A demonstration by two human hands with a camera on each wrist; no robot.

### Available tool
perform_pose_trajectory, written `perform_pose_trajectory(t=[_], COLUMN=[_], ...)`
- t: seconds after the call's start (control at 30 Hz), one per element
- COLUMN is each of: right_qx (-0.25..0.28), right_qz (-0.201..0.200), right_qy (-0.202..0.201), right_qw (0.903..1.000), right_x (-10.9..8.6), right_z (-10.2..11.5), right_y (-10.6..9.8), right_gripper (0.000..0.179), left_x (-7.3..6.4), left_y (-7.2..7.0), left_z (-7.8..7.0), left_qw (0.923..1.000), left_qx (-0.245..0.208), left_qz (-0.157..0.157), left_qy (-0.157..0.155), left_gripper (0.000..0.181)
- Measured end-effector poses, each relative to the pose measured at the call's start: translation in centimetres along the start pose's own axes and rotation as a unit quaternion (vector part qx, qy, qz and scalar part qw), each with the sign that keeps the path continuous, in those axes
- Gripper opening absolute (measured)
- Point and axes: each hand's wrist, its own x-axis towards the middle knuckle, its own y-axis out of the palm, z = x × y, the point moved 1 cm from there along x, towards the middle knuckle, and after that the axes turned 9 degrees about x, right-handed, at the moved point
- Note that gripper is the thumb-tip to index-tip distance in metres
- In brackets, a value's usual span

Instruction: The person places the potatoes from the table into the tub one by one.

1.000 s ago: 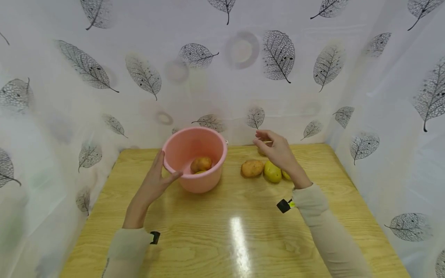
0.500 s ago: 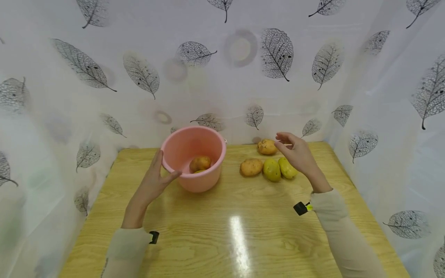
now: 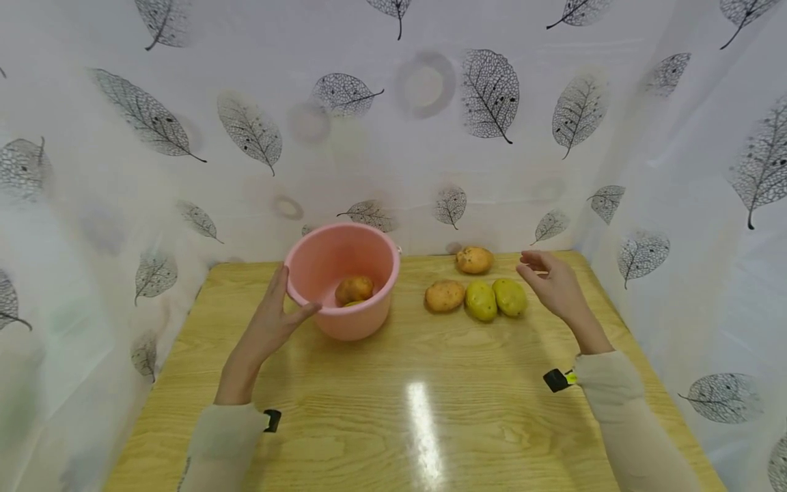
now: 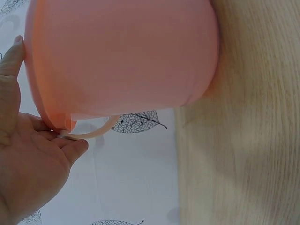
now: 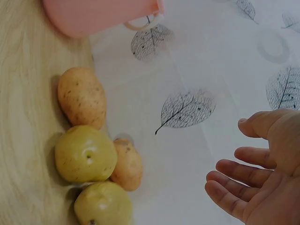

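At the left of the head view my left hand (image 3: 270, 328) holds a pink bucket (image 3: 363, 322), thumb on the near rim and fingers at its left side. In the left wrist view those fingers curl by the rim and the pale handle (image 4: 101, 133). Inside the bucket lies a potato (image 3: 354, 290), with a sliver of something yellow-green under it. My right hand (image 3: 556, 287) hovers with loose fingers and nothing in them, right of two yellow-green fruits (image 3: 481, 301). Two more potatoes are on the table: one potato (image 5: 82, 97) beside the fruits, another potato (image 3: 474, 260) behind.
The wooden table (image 3: 344, 403) carries a bright light streak near its middle. A white curtain (image 3: 418, 150) printed with dark leaves rises along the table's back edge and both sides, close behind the bucket and the rear potato.
My right hand has moved right, away from above the rear potato and past the fruits, uncovering them. The left hand and the bucket have stayed in place.
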Motion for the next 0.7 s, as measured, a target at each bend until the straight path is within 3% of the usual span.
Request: perform_pose_trajectory(t=[0.37,0.7], right_qx=[-0.020,-0.051], right_qz=[0.006,0.002], right_qy=[0.028,0.058], right_qw=[0.9994,0.9970], right_x=[-1.0,-1.6], right_z=[-3.9,-5.5], right_y=[0.7,1.6], right_gripper=[0.050,0.049], left_x=[0.0,0.0], left_y=[0.1,0.1], left_z=[0.1,0.1], left_qw=[1.0000,1.0000], left_qx=[-0.001,0.002], left_qz=[0.001,-0.004], left_qy=[-0.007,-0.005], left_gripper=[0.110,0.109])
